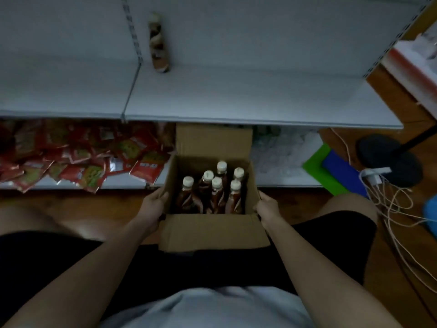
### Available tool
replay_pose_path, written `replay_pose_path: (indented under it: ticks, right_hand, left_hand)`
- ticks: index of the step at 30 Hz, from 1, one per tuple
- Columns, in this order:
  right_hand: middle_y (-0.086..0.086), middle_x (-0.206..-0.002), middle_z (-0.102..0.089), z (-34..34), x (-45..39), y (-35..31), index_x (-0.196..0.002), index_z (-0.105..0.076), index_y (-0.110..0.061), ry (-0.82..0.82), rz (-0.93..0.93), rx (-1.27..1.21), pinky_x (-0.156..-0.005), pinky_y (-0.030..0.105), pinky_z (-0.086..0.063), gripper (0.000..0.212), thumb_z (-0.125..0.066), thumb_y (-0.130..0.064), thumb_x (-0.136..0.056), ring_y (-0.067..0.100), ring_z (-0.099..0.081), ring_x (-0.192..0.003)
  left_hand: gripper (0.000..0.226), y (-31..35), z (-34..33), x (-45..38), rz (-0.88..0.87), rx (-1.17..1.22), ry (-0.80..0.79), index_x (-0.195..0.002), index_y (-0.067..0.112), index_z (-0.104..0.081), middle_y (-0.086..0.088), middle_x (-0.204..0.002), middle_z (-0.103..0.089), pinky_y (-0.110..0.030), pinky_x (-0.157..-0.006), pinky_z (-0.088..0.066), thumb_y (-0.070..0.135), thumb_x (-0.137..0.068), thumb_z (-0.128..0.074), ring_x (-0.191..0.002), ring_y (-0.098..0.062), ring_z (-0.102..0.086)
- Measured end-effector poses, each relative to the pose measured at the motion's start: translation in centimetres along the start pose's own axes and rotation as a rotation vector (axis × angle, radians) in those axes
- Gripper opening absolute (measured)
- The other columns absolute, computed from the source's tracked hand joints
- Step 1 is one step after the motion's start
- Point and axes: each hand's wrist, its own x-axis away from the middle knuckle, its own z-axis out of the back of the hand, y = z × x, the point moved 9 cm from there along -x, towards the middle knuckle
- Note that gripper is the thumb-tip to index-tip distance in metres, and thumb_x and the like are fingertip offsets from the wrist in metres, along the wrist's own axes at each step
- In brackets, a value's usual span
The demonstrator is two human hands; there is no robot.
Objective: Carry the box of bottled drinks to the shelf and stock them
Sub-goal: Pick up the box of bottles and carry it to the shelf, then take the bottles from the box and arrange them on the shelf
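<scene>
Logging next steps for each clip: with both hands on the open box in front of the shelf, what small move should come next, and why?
Probably release the right hand and lift out one white-capped brown bottle. The open brown cardboard box already sits before the white metal shelf, six bottles stand in it, and only one bottle is on the shelf. The left hand can steady the box.
</scene>
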Motion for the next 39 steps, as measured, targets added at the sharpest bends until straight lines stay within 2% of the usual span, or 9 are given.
replay_pose_path:
  ticks: [5, 11, 14, 18, 22, 25, 29, 33, 39]
  right_hand:
    - [0.001, -0.090, -0.068, -0.6, 1.1, 2.4, -0.129, -0.060, -0.017, 0.041, 0.009, -0.008, -0.063, 0.027, -0.051, 0.048, -0.043, 0.008, -0.092, 0.017, -0.063, -0.079]
    - [0.005, -0.097, -0.072, -0.8, -2.2, 7.0, -0.127, -0.061, -0.024, 0.015, -0.056, -0.053, -0.085, 0.041, -0.057, 0.041, -0.048, -0.001, -0.095, 0.023, -0.068, -0.092]
    - [0.000, -0.093, -0.068, -1.3, -4.5, 8.4, -0.130, -0.058, -0.019, -0.002, -0.101, -0.069, -0.082, 0.036, -0.056, 0.041, -0.050, -0.001, -0.095, 0.017, -0.065, -0.089]
    - [0.000, -0.090, -0.066, -2.1, -8.5, 8.9, -0.130, -0.057, -0.017, -0.003, -0.153, -0.063, -0.082, 0.035, -0.054, 0.040, -0.049, 0.001, -0.095, 0.015, -0.064, -0.085]
    - [0.001, -0.093, -0.065, -2.7, -12.7, 9.6, -0.134, -0.055, -0.018, 0.018, -0.200, -0.074, -0.099, 0.045, -0.051, 0.046, -0.045, 0.003, -0.095, 0.018, -0.064, -0.089]
    - [0.007, -0.107, -0.066, -2.6, -14.9, 11.6, -0.137, -0.053, -0.016, 0.038, -0.261, -0.139, -0.095, 0.042, -0.052, 0.050, -0.039, 0.008, -0.095, 0.019, -0.064, -0.090]
    - [0.010, -0.111, -0.064, -2.0, -16.3, 13.5, -0.139, -0.049, -0.013, 0.095, -0.295, -0.194, -0.089, 0.041, -0.052, 0.054, -0.037, 0.014, -0.094, 0.021, -0.063, -0.088]
    - [0.013, -0.127, -0.061, -1.8, -16.9, 14.6, -0.141, -0.046, -0.018, 0.152, -0.300, -0.113, -0.097, 0.047, -0.051, 0.055, -0.043, 0.009, -0.094, 0.028, -0.063, -0.102]
    - [0.009, -0.136, -0.057, -2.2, -17.8, 14.1, -0.136, -0.051, -0.022, 0.158, -0.175, 0.178, -0.104, 0.049, -0.047, 0.043, -0.051, -0.014, -0.093, 0.028, -0.055, -0.122]
  left_hand:
    - [0.036, -1.4, 1.7, 0.3, -0.019, 0.002, 0.057, -0.134, 0.016, -0.054, -0.009, -0.113, -0.067, -0.034, -0.078, -0.051, 0.011, -0.102, -0.040, -0.096, -0.022, -0.064]
    - [0.035, -4.9, 1.8, -2.6, 0.040, -0.029, 0.078, -0.132, 0.016, -0.055, -0.013, -0.118, -0.066, -0.041, -0.087, -0.053, 0.011, -0.101, -0.041, -0.099, -0.025, -0.064]
    - [0.032, -7.1, 1.2, -4.6, 0.058, -0.049, 0.058, -0.129, 0.015, -0.056, -0.005, -0.102, -0.067, -0.037, -0.081, -0.053, 0.011, -0.102, -0.040, -0.093, -0.020, -0.064]
    - [0.032, -9.6, 1.2, -7.4, 0.098, -0.034, 0.066, -0.131, 0.019, -0.054, -0.005, -0.108, -0.066, -0.045, -0.094, -0.050, 0.017, -0.102, -0.041, -0.105, -0.026, -0.063]
    - [0.035, -10.9, 0.8, -9.9, 0.127, -0.004, 0.097, -0.137, 0.018, -0.048, -0.002, -0.108, -0.064, -0.034, -0.082, -0.052, 0.019, -0.103, -0.040, -0.113, -0.027, -0.059]
    - [0.034, -11.5, 0.3, -10.7, 0.173, -0.038, 0.121, -0.136, 0.021, -0.048, 0.005, -0.102, -0.062, -0.026, -0.076, -0.049, 0.020, -0.103, -0.038, -0.109, -0.020, -0.058]
    - [0.037, -11.1, 0.1, -11.0, 0.158, -0.187, 0.142, -0.138, 0.009, -0.046, -0.019, -0.127, -0.058, -0.038, -0.091, -0.048, 0.018, -0.103, -0.037, -0.118, -0.034, -0.054]
    - [0.040, -11.0, -0.3, -10.7, 0.117, -0.374, 0.098, -0.141, 0.004, -0.039, -0.010, -0.128, -0.051, -0.028, -0.091, -0.037, 0.018, -0.103, -0.035, -0.123, -0.026, -0.047]
    - [0.038, -10.5, 0.6, -10.9, 0.111, -0.503, 0.134, -0.137, 0.007, -0.045, -0.016, -0.130, -0.056, -0.030, -0.090, -0.042, 0.006, -0.100, -0.041, -0.117, -0.028, -0.053]
